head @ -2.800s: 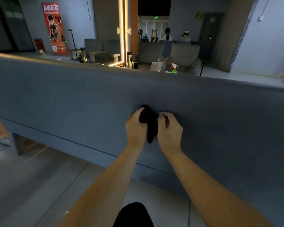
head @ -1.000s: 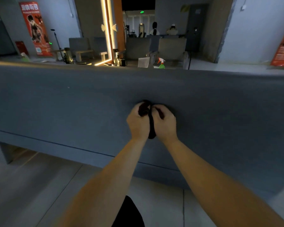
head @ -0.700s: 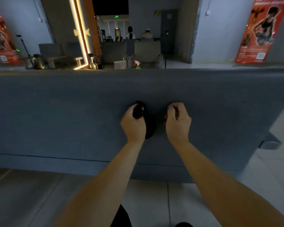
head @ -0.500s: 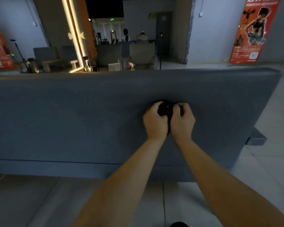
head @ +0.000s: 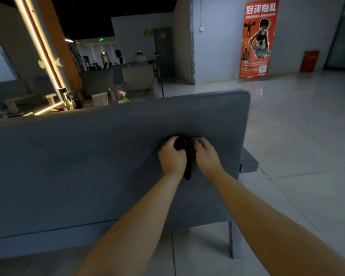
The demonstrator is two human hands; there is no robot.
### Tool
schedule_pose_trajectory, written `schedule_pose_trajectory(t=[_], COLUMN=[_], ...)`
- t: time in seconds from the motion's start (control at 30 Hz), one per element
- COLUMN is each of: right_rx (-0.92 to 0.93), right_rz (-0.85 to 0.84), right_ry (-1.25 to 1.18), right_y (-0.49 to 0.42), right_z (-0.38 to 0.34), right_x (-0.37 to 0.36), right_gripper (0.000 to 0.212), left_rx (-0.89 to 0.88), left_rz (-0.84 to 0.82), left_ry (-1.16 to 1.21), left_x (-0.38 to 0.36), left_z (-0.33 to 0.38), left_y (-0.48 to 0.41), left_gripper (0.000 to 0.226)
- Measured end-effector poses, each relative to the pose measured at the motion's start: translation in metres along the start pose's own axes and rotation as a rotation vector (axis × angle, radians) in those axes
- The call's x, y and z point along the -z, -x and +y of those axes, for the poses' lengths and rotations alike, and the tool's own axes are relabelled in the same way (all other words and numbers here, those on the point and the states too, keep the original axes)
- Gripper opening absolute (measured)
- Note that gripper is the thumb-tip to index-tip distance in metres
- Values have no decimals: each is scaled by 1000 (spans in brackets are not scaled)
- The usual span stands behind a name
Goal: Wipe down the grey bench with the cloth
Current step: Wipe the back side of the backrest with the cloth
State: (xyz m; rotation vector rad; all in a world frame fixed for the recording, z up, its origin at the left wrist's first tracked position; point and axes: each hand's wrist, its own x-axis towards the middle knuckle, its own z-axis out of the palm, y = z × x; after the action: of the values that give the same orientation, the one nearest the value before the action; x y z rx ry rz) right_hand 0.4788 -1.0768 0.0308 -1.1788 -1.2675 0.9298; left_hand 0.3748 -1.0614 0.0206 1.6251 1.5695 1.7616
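**Grey bench gets a wipe-down:** A person leans over a grey bench (head: 88,166) in a dim hall, both hands pressed to its upright back panel near the right-hand end. The left hand (head: 172,156) and the right hand (head: 206,156) sit side by side, almost touching. Their fingers curl around a dark cloth (head: 188,170) bunched between them and held against the panel.

The cloth looks soft, light and limp, and is likely to fold and lose its shape rather than resist. A wadded grip at its thick upper part, as here, seems the surest hold for pressing it onto the surface. Its long axis runs up and down, with the bulk under the fingers and a narrow tail hanging toward the floor between the wrists.

The bench itself stretches left to right, its right edge a little beyond the right hand. Behind it, a green spray bottle (head: 124,98) shows above the top edge, and an orange poster (head: 259,36) hangs on the far wall.
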Motion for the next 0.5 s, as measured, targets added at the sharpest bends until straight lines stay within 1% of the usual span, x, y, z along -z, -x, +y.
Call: schedule_pose_trajectory(t=[0.1, 0.13, 0.23, 0.3, 0.37, 0.4, 0.47, 0.5], right_rx=[-26, -27, -4, -5, -31, -44, -62, -75], right_rz=[19, 38, 156, 270, 363, 379, 355, 331], right_ry=[0, 3, 17, 13, -10, -43, -72, -77], right_y=[-1, -1, -5, -8, -6, -3, 5, 10], right_z=[2, 5, 12, 21, 32, 37, 43, 41], right_x=[7, 11, 28, 35, 40, 41, 41, 40], right_gripper=[23, 23, 25, 23, 18, 16, 13, 16], left_rx=[20, 19, 42, 80, 75, 69, 94, 124], left_rz=[-118, -134, -188, -319, -462, -493, -510, -526], left_ry=[19, 27, 87, 116, 133, 143, 163, 164], left_x=[-12, -18, -35, -44, -46, -43, -34, -30], left_z=[7, 8, 15, 22, 29, 29, 26, 23], left_y=[7, 9, 15, 20, 26, 28, 28, 27], left_gripper=[20, 19, 15, 13, 14, 17, 25, 29])
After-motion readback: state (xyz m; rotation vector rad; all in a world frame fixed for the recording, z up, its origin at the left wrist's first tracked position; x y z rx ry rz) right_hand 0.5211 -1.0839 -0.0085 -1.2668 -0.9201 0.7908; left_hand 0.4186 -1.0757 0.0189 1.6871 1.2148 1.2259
